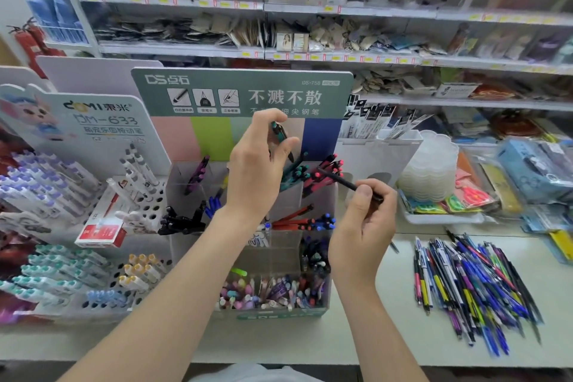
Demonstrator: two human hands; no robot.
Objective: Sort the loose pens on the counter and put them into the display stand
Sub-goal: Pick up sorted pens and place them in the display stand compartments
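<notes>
Pale desk (pixel 356 335). Centre: green-headed display stand (pixel 242 93) with clear compartments, standing upright. Left, just beside it: white perforated pen rack (pixel 102 298) with a cartoon header. Right front: 1 pile of loose pens (pixel 471 282), mostly blue, lying roughly parallel. Right back: white tray (pixel 443 218), stack of clear tubs (pixel 431 170), blue packets (pixel 533 170).

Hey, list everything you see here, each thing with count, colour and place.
Display stand: one, green header, clear compartments, counter centre.
Loose pens: one pile, mixed colours, counter right.
Teal pen: one, teal, above the stand.
Black pen: one, black, over the stand's right side.
Peg stand: one, white, left of display stand.
Box: one, red and white, by the peg stand.
Tubs: one stack, translucent, right of display stand.
Left hand: one, pinches teal pen.
Right hand: one, holds black pen.
</notes>
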